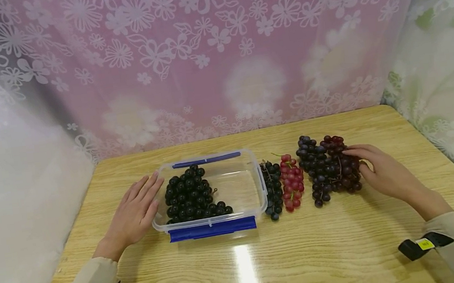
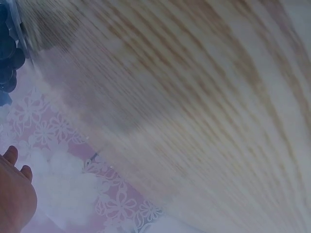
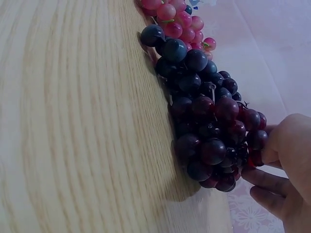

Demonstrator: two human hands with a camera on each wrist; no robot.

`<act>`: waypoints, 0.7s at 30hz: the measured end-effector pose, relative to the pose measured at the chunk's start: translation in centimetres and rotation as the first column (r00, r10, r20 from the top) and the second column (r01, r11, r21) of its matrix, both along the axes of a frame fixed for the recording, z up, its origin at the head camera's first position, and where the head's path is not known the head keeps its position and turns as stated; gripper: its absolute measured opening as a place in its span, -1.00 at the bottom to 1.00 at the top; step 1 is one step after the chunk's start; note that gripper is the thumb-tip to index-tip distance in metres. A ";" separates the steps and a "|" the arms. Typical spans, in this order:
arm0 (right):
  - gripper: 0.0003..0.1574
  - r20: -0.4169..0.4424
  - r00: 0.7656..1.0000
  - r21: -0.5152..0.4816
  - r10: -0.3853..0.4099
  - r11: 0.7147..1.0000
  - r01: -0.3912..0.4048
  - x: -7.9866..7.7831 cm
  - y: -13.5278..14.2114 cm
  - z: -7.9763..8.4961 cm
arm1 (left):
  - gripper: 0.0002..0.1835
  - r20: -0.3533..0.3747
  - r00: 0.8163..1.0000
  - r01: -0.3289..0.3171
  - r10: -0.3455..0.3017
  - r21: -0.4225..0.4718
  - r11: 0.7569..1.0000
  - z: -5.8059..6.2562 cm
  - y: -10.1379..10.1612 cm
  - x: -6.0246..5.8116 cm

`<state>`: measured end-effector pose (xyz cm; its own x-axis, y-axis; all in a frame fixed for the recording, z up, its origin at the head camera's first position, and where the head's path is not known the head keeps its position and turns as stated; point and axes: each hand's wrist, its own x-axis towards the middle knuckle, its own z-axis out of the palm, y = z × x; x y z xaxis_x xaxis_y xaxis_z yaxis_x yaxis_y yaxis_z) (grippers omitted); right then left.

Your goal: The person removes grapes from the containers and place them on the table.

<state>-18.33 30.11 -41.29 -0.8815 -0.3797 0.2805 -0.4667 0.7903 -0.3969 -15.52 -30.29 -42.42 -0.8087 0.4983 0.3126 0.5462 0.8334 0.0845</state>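
Observation:
My left hand [image 1: 136, 212] lies with fingers straight against the left side of a clear plastic container [image 1: 239, 191] with blue latches. Inside the container, on its left side, is a bunch of black grapes [image 1: 188, 195]. At the far right, my right hand [image 1: 388, 177] pinches the outer end of a dark red grape bunch [image 1: 346, 172] between thumb and fingers. The right wrist view shows that grape bunch [image 3: 214, 131] on the table, with the fingertips at its edge. Only part of the left hand [image 2: 17, 196] shows in the left wrist view.
Right of the container lie a slim dark grape bunch [image 1: 273, 190], a pinkish-red bunch [image 1: 292, 183] and a blue-black bunch [image 1: 311, 153] against the dark red one. The wooden table [image 1: 315, 248] ends at a pink floral curtain [image 1: 218, 67] behind.

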 end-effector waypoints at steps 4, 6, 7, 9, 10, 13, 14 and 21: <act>-0.57 0.001 0.998 -0.027 -0.067 0.997 0.067 0.1 -0.1 0.2 | -0.41 0.003 1.000 0.001 -0.001 0.005 1.000 -0.1 0.0 0.0; -0.61 -0.014 0.997 -0.042 -0.078 0.996 0.078 0.0 -0.1 0.2 | -0.40 0.005 1.000 0.001 -0.001 0.008 1.000 -0.1 0.0 0.0; -0.62 -0.021 0.996 -0.047 -0.089 0.995 0.088 0.0 0.0 0.2 | -0.40 0.007 1.000 0.001 -0.001 0.009 1.000 0.0 0.0 0.0; -0.62 -0.033 0.994 -0.053 -0.104 0.993 0.103 -0.1 0.0 0.2 | -0.40 0.009 1.000 -0.001 0.001 0.011 1.000 0.0 0.1 0.0; -0.61 -0.033 0.993 -0.053 -0.110 0.993 0.108 -0.1 0.0 0.2 | -0.40 0.011 1.000 -0.003 0.003 0.010 1.000 0.1 0.1 0.0; -0.57 -0.019 0.992 -0.048 -0.122 0.992 0.121 -0.1 0.1 0.3 | -0.38 0.011 1.000 -0.004 0.004 0.008 1.000 0.1 0.2 0.0; -0.55 -0.012 0.992 -0.044 -0.124 0.991 0.123 -0.1 0.1 0.4 | -0.38 0.010 1.000 -0.004 0.003 0.008 1.000 0.1 0.2 0.0; -0.44 0.028 0.992 0.006 -0.122 0.992 0.122 -0.1 -0.6 1.4 | -0.42 0.008 1.000 -0.001 0.001 0.009 1.000 0.0 0.0 0.1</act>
